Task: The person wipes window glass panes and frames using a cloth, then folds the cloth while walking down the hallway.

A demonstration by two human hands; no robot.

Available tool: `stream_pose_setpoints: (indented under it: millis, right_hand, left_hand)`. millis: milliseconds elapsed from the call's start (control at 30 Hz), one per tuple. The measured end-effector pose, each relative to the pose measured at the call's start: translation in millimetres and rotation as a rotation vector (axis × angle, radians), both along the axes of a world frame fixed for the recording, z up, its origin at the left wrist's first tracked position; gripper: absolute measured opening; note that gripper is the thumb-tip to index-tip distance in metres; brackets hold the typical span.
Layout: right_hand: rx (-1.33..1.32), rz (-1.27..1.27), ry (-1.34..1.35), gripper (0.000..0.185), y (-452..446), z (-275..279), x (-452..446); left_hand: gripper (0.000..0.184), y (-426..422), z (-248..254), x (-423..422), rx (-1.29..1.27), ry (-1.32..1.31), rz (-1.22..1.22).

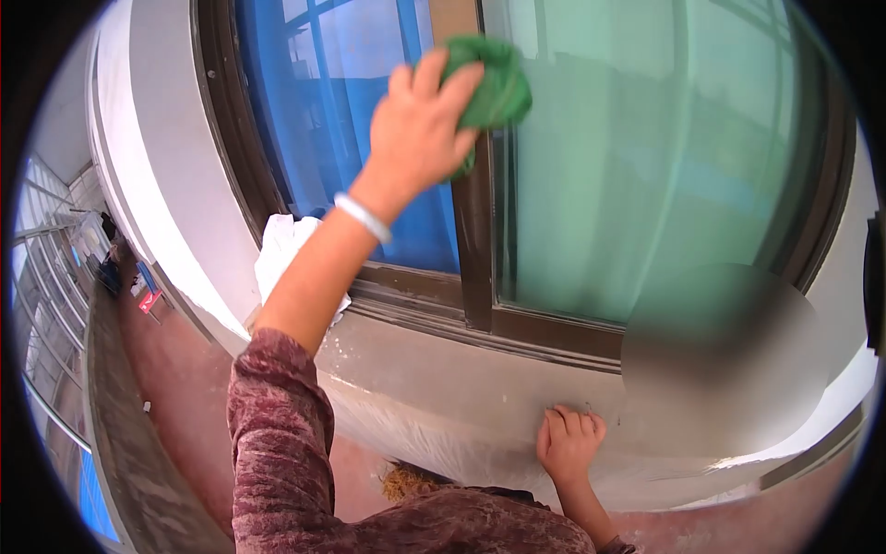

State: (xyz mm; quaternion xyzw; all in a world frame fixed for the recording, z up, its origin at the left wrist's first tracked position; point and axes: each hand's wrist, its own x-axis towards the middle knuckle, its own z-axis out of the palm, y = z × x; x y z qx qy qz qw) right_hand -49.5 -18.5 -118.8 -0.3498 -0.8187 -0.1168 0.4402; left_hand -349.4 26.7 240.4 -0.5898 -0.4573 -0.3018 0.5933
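My left hand point(420, 120), with a pale bracelet at the wrist, is raised and closed around a crumpled green cloth point(498, 83). The cloth is over the brown upright frame point(476, 231) between two window panes and overlaps the edge of the right pane point(609, 185). Motion blurs the hand and cloth slightly. Lower down, my right hand point(570, 439) rests on the grey windowsill point(443, 369) with its fingers curled in; I see nothing held in it. A white cloth point(280, 249) lies at the left corner of the window, partly behind my left forearm.
Blue fabric point(369, 185) shows behind the left pane. A blurred patch point(724, 360) covers part of the sill at right. Straw-coloured bristles point(406, 482) show below the sill. Along the left runs a reddish floor point(185, 397) beside a low wall with railings point(55, 369); a red object point(149, 301) stands farther back.
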Motion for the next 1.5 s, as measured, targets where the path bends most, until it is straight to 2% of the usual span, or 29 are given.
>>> stream_pose_setpoints:
  millis: [100, 200, 267, 367, 467, 533, 600, 700, 800, 933, 1033, 1067, 1133, 1233, 1333, 1500]
  right_hand:
    - [0.01, 0.016, 0.002, 0.015, -0.2, -1.9, 1.4]
    - [0.018, 0.031, -0.014, 0.015, -0.5, -2.7, 0.3]
    - [0.023, 0.031, -0.036, 0.014, 0.3, -3.1, 1.5]
    - [0.021, 0.033, -0.056, 0.013, 1.5, -6.8, 3.0]
    - [0.059, 0.016, -0.015, 0.011, 1.0, -1.0, 0.5]
    - [0.037, -0.002, 0.011, 0.008, -2.8, 4.4, 0.7]
    - [0.033, -0.01, 0.006, 0.008, -2.6, -0.5, 1.3]
    - [0.006, 0.005, 0.006, 0.01, -8.8, 11.1, 2.3]
    - [-0.009, 0.016, 0.013, 0.011, -13.5, 17.5, 2.7]
    - [-0.043, -0.018, -0.017, 0.015, -12.0, 9.4, 3.5]
    - [-0.044, -0.002, -0.004, 0.025, -11.4, 3.5, 5.4]
    - [-0.062, -0.004, -0.007, 0.025, -9.6, 1.6, 4.6]
    - [0.028, -0.052, 0.048, 0.01, -4.4, -0.1, 0.5]
    - [0.035, -0.059, 0.032, 0.012, -2.5, -5.1, -0.2]
    - [0.016, -0.036, 0.025, 0.012, -1.7, -3.9, 0.4]
    - [0.007, 0.006, 0.014, 0.014, -1.7, 2.7, 1.0]
  left_hand:
    - [0.074, -20.8, -93.1, -4.8, -0.324, -0.005, 0.027]
    - [0.055, -27.1, -169.9, -15.7, -0.437, 0.315, 0.121]
    - [0.049, -30.2, -176.7, -19.3, -0.427, 0.396, 0.087]
    - [0.047, -24.8, -135.3, -26.6, -0.362, 0.376, 0.05]
    - [0.048, -17.1, -65.4, -28.3, -0.23, 0.333, 0.007]
    - [0.054, -14.3, -14.8, -20.6, -0.2, 0.174, -0.008]
    - [0.059, -11.3, 33.4, -14.6, -0.145, 0.129, -0.047]
    - [0.058, -6.8, 101.1, -10.2, -0.114, 0.038, -0.039]
    - [0.053, 5.3, 164.6, -12.7, 0.025, 0.045, -0.085]
    - [0.045, 22.0, 245.0, -18.2, 0.169, -0.097, -0.1]
    - [0.044, 36.2, 259.1, -18.2, 0.228, -0.225, -0.137]
    - [0.044, 37.3, 256.6, -14.9, 0.243, -0.284, -0.131]
    - [0.043, 32.3, 227.5, -4.9, 0.227, -0.283, -0.143]
    - [0.041, 33.0, 185.8, -12.5, 0.237, -0.158, -0.166]
    - [0.043, 22.0, 119.3, -11.1, 0.144, -0.109, -0.182]
    - [0.055, -2.4, -1.0, -0.8, -0.097, -0.107, -0.078]
